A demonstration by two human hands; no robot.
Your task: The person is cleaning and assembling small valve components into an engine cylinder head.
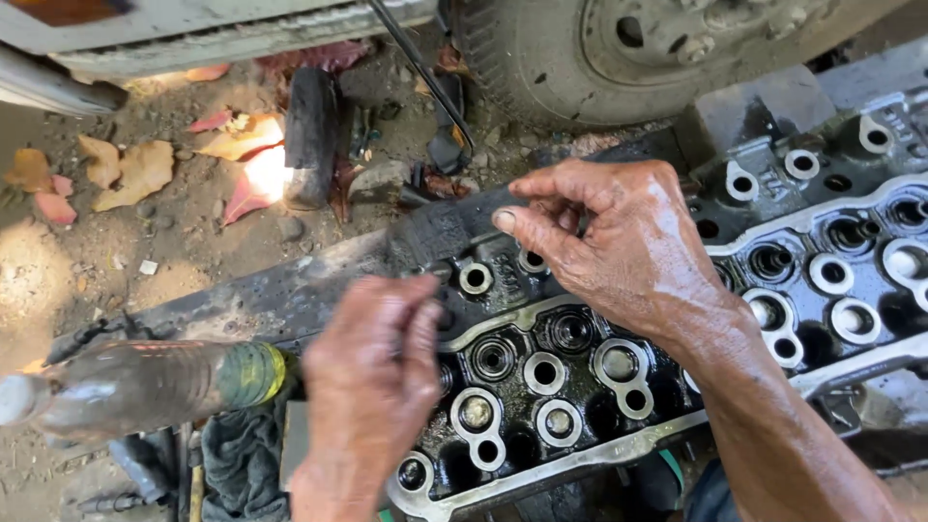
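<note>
Greasy cylinder head (677, 319) under both hands' pinched fingers (512, 220), bottle (145, 382) left, tyre (541, 58) behind.

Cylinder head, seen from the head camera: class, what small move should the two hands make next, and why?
Probably lower the right hand toward an open valve bore. Its fingertips are pinched together above the oily cylinder head, though whether they hold a part is unclear. The left hand sits blurred at the head's near end, beside a cylindrical tool.
</note>
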